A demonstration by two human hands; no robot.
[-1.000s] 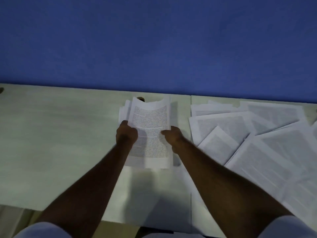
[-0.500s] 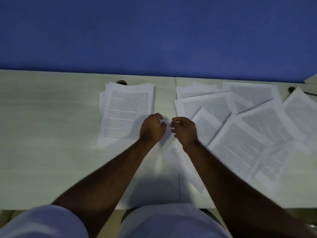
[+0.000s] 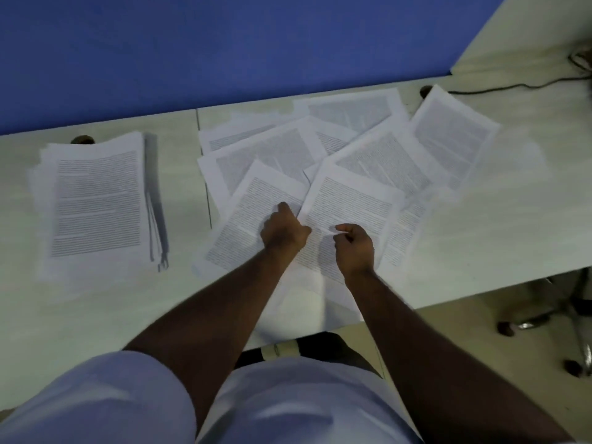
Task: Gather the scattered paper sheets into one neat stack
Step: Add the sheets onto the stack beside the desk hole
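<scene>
Left hand (image 3: 282,230) pressing sheet (image 3: 253,219); right hand (image 3: 354,246) curled, possibly pinching adjacent sheet (image 3: 349,203): cannot tell. Risk: overlapping sheets dragging along, creasing, skewing stack (image 3: 96,200).

Left grip (image 3: 283,230) flat, right grip (image 3: 352,246) curled

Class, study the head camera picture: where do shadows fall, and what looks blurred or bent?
Head view: dim light; the stack casts a dark shadow along its right edge; the right hand shades the sheet beneath; printed text is too soft to read; the table edges tilt with wide-angle distortion.
</scene>
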